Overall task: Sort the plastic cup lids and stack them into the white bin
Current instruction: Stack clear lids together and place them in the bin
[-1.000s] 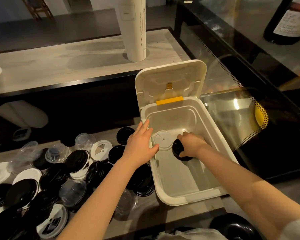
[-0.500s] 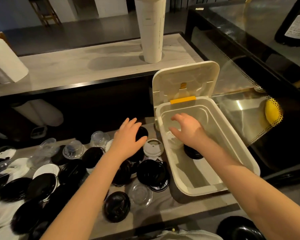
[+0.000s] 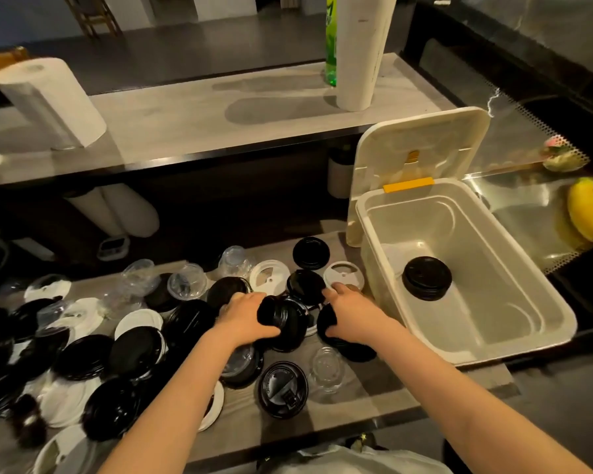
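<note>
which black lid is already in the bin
The black lid on the floor of the white bin. It is the only one inside; every other black lid lies on the counter left of the bin.

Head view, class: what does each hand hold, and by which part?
Left hand grips a black lid by its rim. Right hand seems to grip a second black lid by its rim; the hold is partly hidden.
</note>
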Demonstrator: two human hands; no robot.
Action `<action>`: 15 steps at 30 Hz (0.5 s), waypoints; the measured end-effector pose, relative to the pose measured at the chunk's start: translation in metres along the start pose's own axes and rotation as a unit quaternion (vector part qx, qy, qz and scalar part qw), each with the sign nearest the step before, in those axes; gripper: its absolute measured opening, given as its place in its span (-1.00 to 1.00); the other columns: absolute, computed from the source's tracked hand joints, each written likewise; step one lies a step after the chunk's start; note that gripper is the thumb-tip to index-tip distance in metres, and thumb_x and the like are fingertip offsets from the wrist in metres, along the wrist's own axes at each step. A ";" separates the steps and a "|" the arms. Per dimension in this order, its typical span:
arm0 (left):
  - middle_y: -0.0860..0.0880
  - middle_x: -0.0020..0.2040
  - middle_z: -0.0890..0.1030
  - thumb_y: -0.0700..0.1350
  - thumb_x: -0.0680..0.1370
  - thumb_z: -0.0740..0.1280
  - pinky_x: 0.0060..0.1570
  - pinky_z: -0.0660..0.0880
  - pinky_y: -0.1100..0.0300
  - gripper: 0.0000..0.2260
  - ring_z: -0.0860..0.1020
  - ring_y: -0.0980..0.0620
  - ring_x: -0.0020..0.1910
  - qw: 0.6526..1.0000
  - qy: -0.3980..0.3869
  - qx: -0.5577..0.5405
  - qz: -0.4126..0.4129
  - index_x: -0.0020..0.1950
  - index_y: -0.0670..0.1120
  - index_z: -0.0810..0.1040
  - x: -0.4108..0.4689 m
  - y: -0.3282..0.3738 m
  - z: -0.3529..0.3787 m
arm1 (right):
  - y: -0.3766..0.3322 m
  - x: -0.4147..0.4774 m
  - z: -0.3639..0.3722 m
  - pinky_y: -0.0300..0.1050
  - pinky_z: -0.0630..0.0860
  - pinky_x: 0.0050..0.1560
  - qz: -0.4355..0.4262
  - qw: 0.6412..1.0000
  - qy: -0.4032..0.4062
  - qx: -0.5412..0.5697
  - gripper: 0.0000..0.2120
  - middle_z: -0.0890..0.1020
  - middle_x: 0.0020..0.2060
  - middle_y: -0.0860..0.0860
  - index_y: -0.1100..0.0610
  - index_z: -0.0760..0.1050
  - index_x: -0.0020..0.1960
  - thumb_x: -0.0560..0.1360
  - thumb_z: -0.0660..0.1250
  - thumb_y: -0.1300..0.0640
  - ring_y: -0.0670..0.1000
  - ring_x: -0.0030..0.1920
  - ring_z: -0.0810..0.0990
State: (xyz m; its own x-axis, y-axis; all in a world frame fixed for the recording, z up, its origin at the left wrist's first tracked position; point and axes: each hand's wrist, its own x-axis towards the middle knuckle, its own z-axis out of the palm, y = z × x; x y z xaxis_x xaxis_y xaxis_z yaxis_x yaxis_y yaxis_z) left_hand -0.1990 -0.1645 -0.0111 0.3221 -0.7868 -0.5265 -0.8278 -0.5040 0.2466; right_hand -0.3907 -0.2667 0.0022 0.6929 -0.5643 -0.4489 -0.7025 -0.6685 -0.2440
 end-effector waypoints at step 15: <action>-0.01 0.37 0.20 0.21 0.29 0.48 0.37 0.22 0.05 -0.15 0.13 -0.03 0.39 0.993 0.103 -0.048 0.043 0.44 -0.02 0.17 -0.011 0.000 -0.003 | 0.006 -0.005 0.019 -0.09 0.34 0.32 0.040 0.969 0.157 0.185 -0.20 0.34 0.36 0.05 0.09 0.18 0.46 0.35 0.45 -0.08 0.08 0.36 0.32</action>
State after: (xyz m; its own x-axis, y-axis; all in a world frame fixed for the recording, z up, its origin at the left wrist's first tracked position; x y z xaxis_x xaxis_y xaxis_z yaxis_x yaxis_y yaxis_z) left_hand -0.2008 -0.1569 -0.0032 0.3477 -0.8795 -0.3249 -0.8120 -0.4557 0.3646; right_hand -0.4016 -0.2590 -0.0130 0.6086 -0.7651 -0.2104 -0.7257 -0.4294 -0.5376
